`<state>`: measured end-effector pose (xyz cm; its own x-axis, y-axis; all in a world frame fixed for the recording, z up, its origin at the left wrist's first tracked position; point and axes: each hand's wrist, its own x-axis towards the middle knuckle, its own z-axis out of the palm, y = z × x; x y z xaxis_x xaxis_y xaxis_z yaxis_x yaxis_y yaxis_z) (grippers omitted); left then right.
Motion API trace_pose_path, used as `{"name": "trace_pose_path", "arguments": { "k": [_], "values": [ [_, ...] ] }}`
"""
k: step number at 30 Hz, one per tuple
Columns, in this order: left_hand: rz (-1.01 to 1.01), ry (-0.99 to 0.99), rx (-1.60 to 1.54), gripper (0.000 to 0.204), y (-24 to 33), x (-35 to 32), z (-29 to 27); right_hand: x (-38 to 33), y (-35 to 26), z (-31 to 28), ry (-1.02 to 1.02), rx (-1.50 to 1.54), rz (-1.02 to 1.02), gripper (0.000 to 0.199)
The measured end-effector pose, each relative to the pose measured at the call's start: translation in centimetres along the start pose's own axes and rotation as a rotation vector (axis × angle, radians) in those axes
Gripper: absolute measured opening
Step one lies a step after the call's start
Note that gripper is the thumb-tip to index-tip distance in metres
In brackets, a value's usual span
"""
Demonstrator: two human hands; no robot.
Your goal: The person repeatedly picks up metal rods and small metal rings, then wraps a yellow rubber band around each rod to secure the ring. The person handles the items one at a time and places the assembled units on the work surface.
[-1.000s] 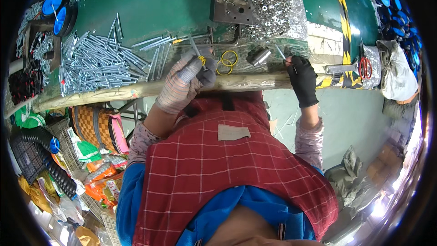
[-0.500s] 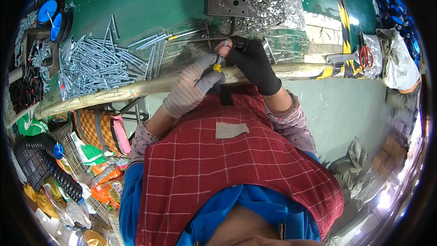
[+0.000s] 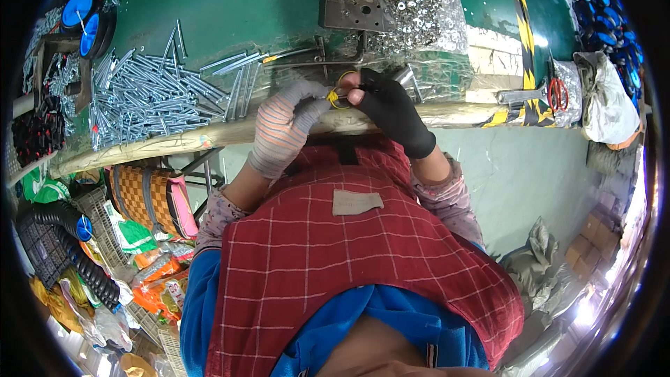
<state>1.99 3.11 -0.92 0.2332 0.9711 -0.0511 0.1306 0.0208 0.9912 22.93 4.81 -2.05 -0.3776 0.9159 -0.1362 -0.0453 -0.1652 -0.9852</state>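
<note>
Gloved hands stretch a yellow band

A yellow band is between the person's two hands, just above the near edge of a green bench. It is bright, thin and cord-like: bunched into a small, tight knot of turns at the left fingertips, with a slim open loop rising toward the right fingertips. What lies inside the turns is too small to tell.

The left hand, in a grey striped glove with orange lines, is curled, thumb and fingers pinched on the bunched part. The right hand, in a black glove with bare thumb and fingertip, is nearly closed, pinching the loop.

Beyond and left of the hands lies a heap of long silver bolts. Farther back, small metal parts cover a plastic sheet beside a dark plate. Red-handled scissors lie to the right.
</note>
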Motion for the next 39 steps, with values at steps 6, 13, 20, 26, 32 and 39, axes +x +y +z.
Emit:
{"name": "trace_pose_path", "arguments": {
  "k": [6, 13, 20, 26, 32, 39],
  "values": [
    [0.248, -0.255, 0.294, 0.016, 1.9, 0.1, -1.3, 0.1, -1.9, -0.5, -0.368, -0.018, 0.217, 0.032],
    [0.632, -0.267, 1.486, 0.013, 1.6, -2.7, -1.0, -0.8, -0.2, 0.1, -0.452, -0.079, 0.335, 0.020],
    [0.751, -0.708, 1.212, 0.018, 1.8, -1.0, -2.7, -2.8, 2.6, 0.1, -0.584, -0.427, -0.111, 0.032],
    [0.629, -0.804, 1.135, 0.011, 3.3, 0.2, -5.3, -2.5, -1.7, -1.7, -0.633, -0.571, 0.022, 0.024],
    [0.657, -0.512, 1.075, 0.024, 3.4, 1.8, -6.6, -1.6, -3.0, -3.3, -0.374, -0.191, 0.367, 0.019],
    [0.411, -0.201, 0.742, 0.018, 0.0, 1.4, -7.5, -1.8, -2.5, -8.3, 0.130, -0.674, 0.038, 0.024]
  ]
}}
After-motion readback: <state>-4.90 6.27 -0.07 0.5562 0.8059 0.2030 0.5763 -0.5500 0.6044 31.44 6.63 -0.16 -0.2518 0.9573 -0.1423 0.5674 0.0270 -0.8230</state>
